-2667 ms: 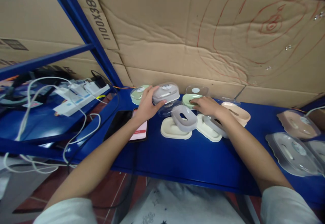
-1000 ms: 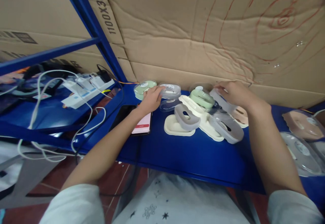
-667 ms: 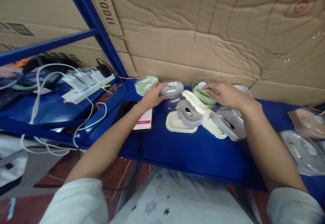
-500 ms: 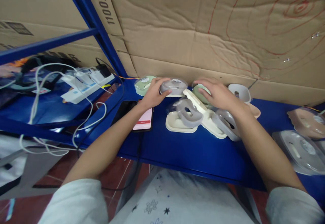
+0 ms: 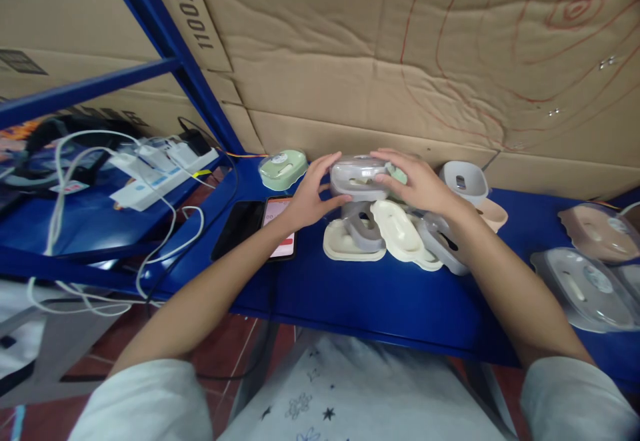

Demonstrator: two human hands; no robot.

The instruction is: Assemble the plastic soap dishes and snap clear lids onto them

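Observation:
A grey soap box with a clear lid (image 5: 359,175) is held between both hands, tilted slightly above the other parts. My left hand (image 5: 316,194) grips its left end, thumb along the front. At the right end, my right hand (image 5: 411,177) has its fingers on top and thumb at the front. A green piece (image 5: 398,173) shows partly behind the right fingers. Just below lie a cream tray (image 5: 345,251), a grey piece with an opening (image 5: 364,229), a cream part (image 5: 399,229) and another grey piece with an opening (image 5: 447,244).
A closed green soap box (image 5: 283,170) stands at the back left, behind two phones, one dark (image 5: 237,229), one lit (image 5: 284,249). Grey (image 5: 465,179) and pink (image 5: 494,213) parts lie right. Further right are pink (image 5: 599,233) and grey (image 5: 583,287) lidded boxes. A power strip (image 5: 160,181) trails cables.
The grey soap box has moved right and up off the table with my left hand. My right hand has come left onto its other end. The cream part has shifted and lies flatter.

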